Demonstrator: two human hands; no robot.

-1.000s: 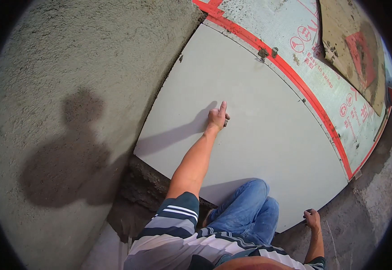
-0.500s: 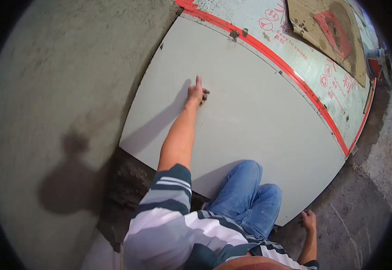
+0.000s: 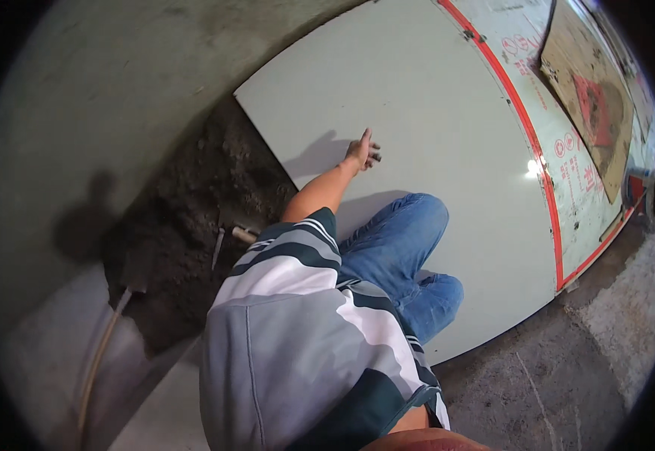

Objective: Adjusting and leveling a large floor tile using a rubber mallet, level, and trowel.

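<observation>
My left hand point(image 3: 363, 152) is on the large pale slab point(image 3: 432, 90), thumb pointing up the picture and fingers apart, holding nothing I can see. My bent jeans-clad knees rest on that same slab. Left of it lies a rough bed of dark mortar or earth point(image 3: 196, 165), with a short wooden handle point(image 3: 244, 234) and a thin pale bar point(image 3: 217, 246) near my arm. My right hand is out of sight.
A cement wall point(image 3: 94, 98) borders the left. Red tape point(image 3: 523, 120) separates the slab from printed protective sheeting point(image 3: 571, 203), which carries dirty cardboard point(image 3: 605, 150). A long-handled tool point(image 3: 102, 346) lies lower left; rough concrete point(image 3: 515, 391) lies lower right.
The view has swung, bringing the dark bed and long-handled tool into sight beyond my left arm. My right hand has left the picture. My left hand remains on the slab with fingers apart.
</observation>
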